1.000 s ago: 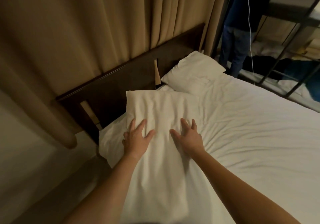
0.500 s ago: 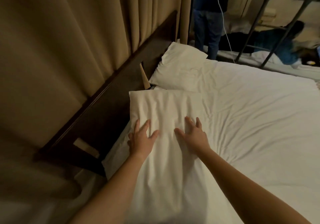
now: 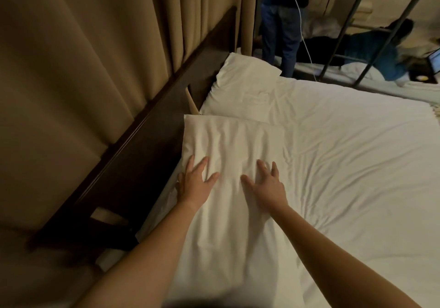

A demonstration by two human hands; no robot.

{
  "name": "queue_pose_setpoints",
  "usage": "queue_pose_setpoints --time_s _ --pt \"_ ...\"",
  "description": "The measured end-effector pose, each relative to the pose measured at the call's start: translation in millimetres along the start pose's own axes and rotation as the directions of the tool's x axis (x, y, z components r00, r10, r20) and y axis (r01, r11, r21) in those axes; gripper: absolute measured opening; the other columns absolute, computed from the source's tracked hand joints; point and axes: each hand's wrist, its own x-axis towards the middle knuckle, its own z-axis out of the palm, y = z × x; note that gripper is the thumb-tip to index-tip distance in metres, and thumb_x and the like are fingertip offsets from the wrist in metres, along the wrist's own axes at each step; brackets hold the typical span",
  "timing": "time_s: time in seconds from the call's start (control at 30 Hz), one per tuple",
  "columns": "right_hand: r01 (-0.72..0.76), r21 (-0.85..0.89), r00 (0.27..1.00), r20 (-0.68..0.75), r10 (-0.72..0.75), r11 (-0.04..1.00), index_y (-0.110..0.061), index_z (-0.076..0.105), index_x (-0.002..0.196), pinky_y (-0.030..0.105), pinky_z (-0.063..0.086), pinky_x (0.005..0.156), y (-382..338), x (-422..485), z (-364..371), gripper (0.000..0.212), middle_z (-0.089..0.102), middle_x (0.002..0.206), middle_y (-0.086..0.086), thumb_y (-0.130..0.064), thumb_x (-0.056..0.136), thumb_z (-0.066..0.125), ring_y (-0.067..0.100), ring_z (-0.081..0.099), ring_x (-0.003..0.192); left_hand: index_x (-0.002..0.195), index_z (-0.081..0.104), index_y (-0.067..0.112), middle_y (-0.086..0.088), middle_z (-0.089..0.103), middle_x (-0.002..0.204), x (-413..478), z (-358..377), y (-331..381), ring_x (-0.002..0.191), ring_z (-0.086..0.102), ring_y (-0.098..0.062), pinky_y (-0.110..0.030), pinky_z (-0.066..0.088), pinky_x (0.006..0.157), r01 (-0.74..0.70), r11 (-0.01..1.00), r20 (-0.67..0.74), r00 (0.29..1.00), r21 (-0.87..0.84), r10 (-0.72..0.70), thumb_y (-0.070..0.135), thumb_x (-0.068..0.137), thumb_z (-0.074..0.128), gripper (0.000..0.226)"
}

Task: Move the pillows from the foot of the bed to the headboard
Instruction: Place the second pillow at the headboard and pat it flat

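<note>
A long white pillow (image 3: 228, 141) lies on the bed beside the dark wooden headboard (image 3: 147, 146). My left hand (image 3: 194, 182) rests flat on its left side, fingers spread, near the headboard edge. My right hand (image 3: 267, 185) presses flat on the pillow's right side, fingers apart. Neither hand grips anything. A second white pillow (image 3: 242, 91) lies further along the headboard, just beyond the first. The white sheet (image 3: 357, 165) covers the mattress to the right.
Tan curtains (image 3: 95, 46) hang behind the headboard. A person in dark jeans (image 3: 281, 29) stands past the far pillow, with a white cable hanging nearby. A black metal bunk frame (image 3: 371, 34) and another person in blue (image 3: 381, 53) are at the back right.
The view has swung so the headboard runs more steeply up the frame. Both hands stay flat on the near pillow, the left sliding slightly toward the headboard edge.
</note>
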Motion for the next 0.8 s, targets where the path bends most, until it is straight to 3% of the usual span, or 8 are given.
queue_pose_setpoints --time_s 0.43,0.8 --pt "-0.145 0.043 0.989 -0.026 0.146 0.989 -0.044 0.024 0.164 0.053 0.045 0.113 -20 74 60 0.092 0.004 0.178 0.004 -0.082 0.086 0.055 0.047 0.053 0.138 0.155 0.041 0.051 0.011 0.020 0.172 118 25 -41 0.150 0.033 -0.037 -0.058 0.035 0.118 -0.100 0.995 0.103 0.990 -0.004 0.100 0.073 0.086 0.058 0.073" --pt "-0.281 0.132 0.957 -0.031 0.287 0.951 -0.046 0.023 0.164 0.052 0.042 0.116 -49 142 154 0.092 0.002 0.178 0.002 -0.079 0.087 0.061 0.045 0.052 0.140 0.156 0.043 0.048 0.009 0.021 0.173 236 41 -104 0.142 0.040 -0.041 -0.049 0.037 0.117 -0.206 0.977 0.220 0.957 0.056 0.189 0.066 0.092 0.064 0.070"
